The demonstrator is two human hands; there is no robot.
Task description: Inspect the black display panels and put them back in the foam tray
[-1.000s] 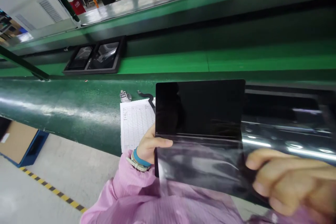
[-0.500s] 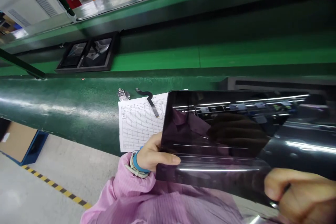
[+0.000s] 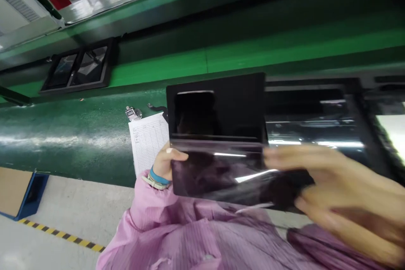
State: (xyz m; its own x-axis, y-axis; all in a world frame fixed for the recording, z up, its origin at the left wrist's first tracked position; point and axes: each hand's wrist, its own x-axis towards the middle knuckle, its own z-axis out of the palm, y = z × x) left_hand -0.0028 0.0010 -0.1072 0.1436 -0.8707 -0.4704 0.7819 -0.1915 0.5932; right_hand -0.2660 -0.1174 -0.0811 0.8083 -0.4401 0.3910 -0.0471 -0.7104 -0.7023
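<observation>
My left hand (image 3: pixel 165 161) grips the left edge of a dark, glossy flat screen panel (image 3: pixel 196 114), its thumb on the front face. Across the lower part of the panel lies a shiny strip (image 3: pixel 218 164) that looks like clear film. My right hand (image 3: pixel 335 185) is blurred by motion at the panel's right end. Its fingers are stretched out, with the thumb apart below them; whether they touch the panel is unclear. Behind the panel, a printed form (image 3: pixel 148 139) lies on the green bench, a small metal tally counter (image 3: pixel 133 113) by its top corner. A black flex cable (image 3: pixel 157 108) is mostly covered.
A black framed tray (image 3: pixel 79 67) with two compartments sits on the green belt at the left. Another black tray (image 3: pixel 316 88) holding a glossy panel is on the bench at right. A blue-edged box (image 3: pixel 34 196) stands on the floor at lower left.
The panel has moved left and tilted, and now hides more of the form and cable. My right hand has uncurled from its pinch and moved up. The view has swung to the right.
</observation>
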